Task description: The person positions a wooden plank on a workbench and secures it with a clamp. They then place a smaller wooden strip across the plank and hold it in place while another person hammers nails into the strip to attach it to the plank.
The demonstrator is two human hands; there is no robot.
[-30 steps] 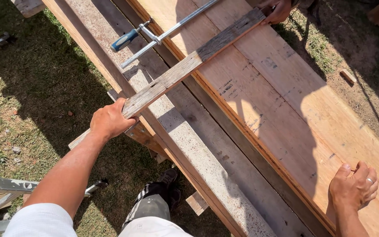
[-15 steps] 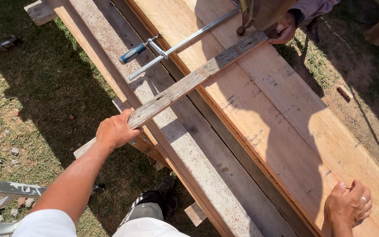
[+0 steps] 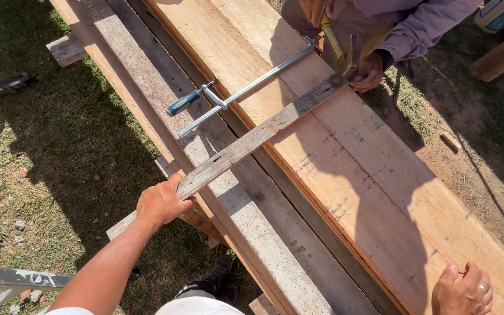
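My left hand (image 3: 161, 202) grips the near end of a long weathered wooden slat (image 3: 252, 139) that lies crosswise over several stacked planks. My right hand (image 3: 463, 290) rests closed on the near edge of the wide pale plank (image 3: 380, 192) at the lower right, holding nothing that I can see. At the slat's far end another person's hand (image 3: 368, 72) holds it down, and their other hand (image 3: 313, 9) holds a claw hammer (image 3: 345, 49) with a yellow handle over that end.
A bar clamp with a blue handle (image 3: 185, 102) and a long steel bar (image 3: 252, 87) lies across the planks beside the slat. A grey speckled beam (image 3: 147, 99) runs along the left. Grass (image 3: 42, 151) lies at left, bare dirt (image 3: 479, 134) at right.
The view has tilted up, so the other person, their hammer and their hand on the slat's far end now show. Both my hands stay where they were on the wood.
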